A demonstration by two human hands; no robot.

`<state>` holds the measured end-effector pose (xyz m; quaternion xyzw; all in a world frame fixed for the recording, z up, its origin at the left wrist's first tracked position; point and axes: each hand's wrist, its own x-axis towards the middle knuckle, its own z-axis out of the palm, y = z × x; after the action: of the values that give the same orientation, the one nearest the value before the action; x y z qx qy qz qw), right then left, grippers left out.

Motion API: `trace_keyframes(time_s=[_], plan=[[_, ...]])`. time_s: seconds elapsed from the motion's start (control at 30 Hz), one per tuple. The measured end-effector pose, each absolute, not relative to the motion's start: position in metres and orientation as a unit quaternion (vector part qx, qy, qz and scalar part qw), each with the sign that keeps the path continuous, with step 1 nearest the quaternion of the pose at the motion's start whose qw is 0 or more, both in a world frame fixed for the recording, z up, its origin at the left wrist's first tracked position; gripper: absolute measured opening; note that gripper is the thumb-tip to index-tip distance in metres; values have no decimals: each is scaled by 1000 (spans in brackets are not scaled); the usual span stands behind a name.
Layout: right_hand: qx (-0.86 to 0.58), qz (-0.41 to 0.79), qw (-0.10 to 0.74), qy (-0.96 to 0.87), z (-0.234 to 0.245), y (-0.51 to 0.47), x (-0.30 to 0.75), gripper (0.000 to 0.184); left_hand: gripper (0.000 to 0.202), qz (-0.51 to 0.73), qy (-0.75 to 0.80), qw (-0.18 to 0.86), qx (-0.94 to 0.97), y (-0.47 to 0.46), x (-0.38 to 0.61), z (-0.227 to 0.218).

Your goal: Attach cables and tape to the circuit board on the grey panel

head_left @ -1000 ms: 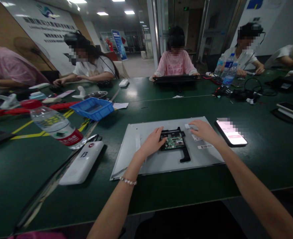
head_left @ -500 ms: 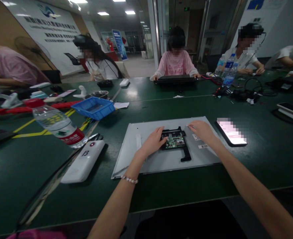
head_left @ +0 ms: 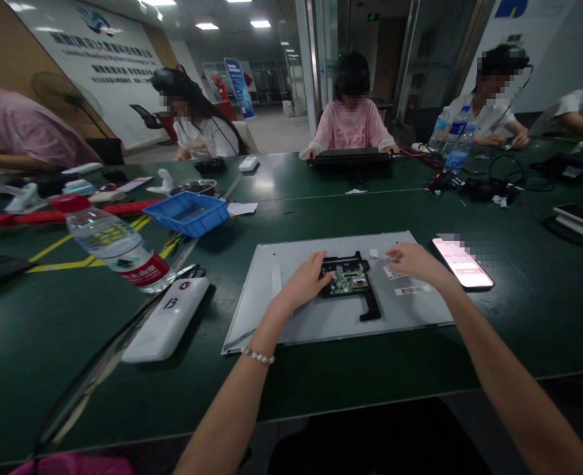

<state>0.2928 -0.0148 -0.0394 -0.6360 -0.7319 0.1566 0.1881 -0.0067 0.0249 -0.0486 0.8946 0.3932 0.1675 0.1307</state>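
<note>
A flat grey display panel lies on the table in front of me. On it sits a black plastic bracket with a green circuit board inside. My left hand grips the bracket's left side, thumb over the board's edge and fingers along the far corner. Above the panel's right part is my right hand, its fingers bent and a little apart, with nothing visible in them. A small white patch lies just left of its fingertips. Beneath the hand a printed label is partly hidden, and a barcode label shows nearer me.
Right of the panel lies a lit phone. To the left are a white power bank marked 13, a leaning water bottle, cables and a blue tray. Several people sit around the table; one holds a dark screen.
My right hand has moved right, away from the bracket, and its fingers have parted slightly. The small white patch now shows on the panel. My left hand stays in place.
</note>
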Motion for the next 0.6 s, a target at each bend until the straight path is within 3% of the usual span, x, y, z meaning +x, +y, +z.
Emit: trace_keyframes(time_s=[0.4,0.6], plan=[[-644,254,172,-701,-43,-14,298,29,56,175,400,154,886,25,-7,-45],[-679,194,157,-691,-40,-16,299,33,54,202,407,167,875,25,-6,-42]])
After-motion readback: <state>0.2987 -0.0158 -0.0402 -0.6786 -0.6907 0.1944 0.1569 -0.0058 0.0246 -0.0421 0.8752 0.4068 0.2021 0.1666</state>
